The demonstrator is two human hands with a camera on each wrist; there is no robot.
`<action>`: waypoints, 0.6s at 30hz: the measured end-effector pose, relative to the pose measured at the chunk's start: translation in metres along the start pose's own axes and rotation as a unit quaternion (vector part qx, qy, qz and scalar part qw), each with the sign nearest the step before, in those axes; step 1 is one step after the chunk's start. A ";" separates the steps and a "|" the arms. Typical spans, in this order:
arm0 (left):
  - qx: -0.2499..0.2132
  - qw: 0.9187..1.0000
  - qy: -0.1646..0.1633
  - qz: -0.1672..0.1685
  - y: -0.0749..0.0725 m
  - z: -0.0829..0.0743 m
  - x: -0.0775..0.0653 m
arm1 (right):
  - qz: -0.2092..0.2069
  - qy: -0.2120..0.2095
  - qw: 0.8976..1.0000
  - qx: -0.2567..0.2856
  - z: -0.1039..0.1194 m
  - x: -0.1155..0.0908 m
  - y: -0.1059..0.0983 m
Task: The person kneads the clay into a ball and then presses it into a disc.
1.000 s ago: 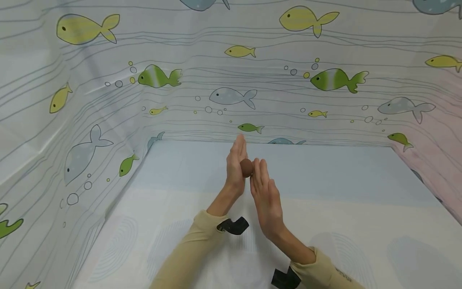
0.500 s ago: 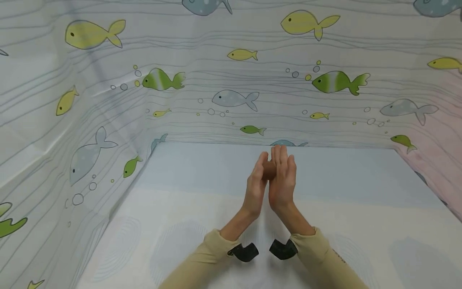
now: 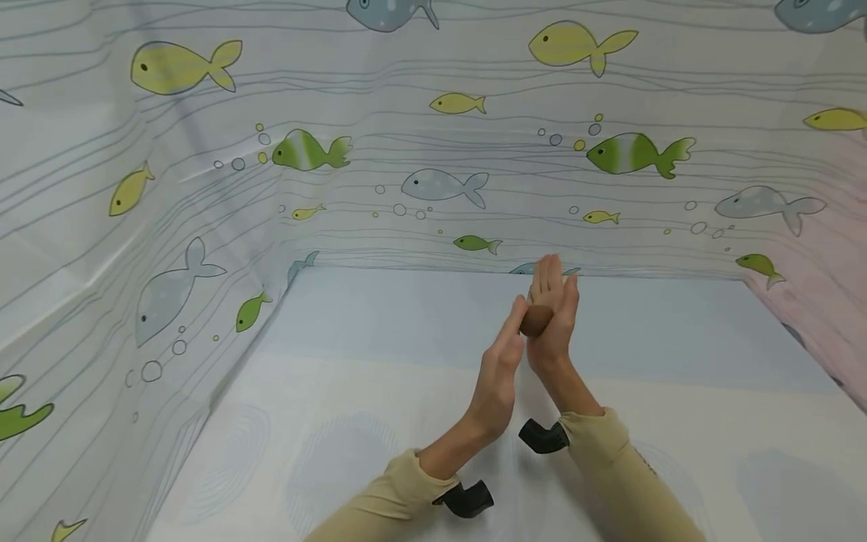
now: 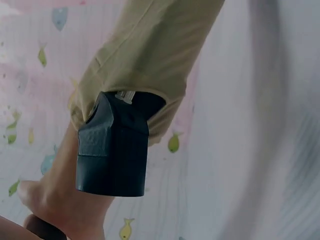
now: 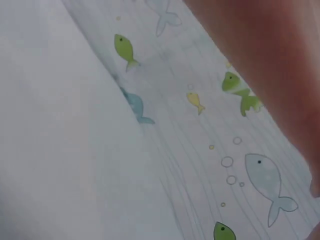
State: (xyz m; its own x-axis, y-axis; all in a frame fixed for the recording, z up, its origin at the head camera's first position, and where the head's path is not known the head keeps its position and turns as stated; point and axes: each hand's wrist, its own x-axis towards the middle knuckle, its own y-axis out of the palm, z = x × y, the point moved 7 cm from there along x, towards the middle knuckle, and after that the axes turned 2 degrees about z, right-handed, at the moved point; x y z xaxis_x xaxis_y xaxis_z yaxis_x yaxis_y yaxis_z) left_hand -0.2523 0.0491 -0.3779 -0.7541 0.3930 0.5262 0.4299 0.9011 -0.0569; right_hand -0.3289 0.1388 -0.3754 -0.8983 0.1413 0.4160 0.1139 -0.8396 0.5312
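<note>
A smooth brown ball [image 3: 536, 321], apparently of some modelling stuff, sits between the two palms in the head view. My left hand [image 3: 497, 380] has straight fingers laid along the ball's near left side. My right hand [image 3: 555, 340] faces it from the far right, fingers extended upward past the ball. Low in the left wrist view, a dark curve of the ball [image 4: 44, 227] shows between the hands, partly hidden. The right wrist view holds only a blurred stretch of skin at its right side, without the ball.
Both hands are over a table with a white and pale blue cover [image 3: 406, 316]. Behind and to the left stands a fish-printed curtain [image 3: 379, 98], turning pink at the right. A black camera mount sits at each wrist, the left mount [image 3: 467, 498] and right mount [image 3: 543, 436].
Both hands and the ball have shifted rightward. The palms have slid against each other: first the left hand was further forward, now the right. The ball stays between them.
</note>
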 end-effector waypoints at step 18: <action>-0.001 0.990 -0.029 -0.140 -0.068 0.024 0.039 | 0.190 0.107 0.967 -0.128 -0.018 -0.066 0.051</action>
State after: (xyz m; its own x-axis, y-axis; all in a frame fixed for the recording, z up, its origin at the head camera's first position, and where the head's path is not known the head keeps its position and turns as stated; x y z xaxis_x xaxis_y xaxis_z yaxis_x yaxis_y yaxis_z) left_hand -0.3228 0.0078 -0.3743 -0.8715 0.1375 0.4708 0.2005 0.9759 0.0861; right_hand -0.2717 0.0768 -0.3891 -0.8826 -0.2923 0.3681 0.3693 -0.9157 0.1585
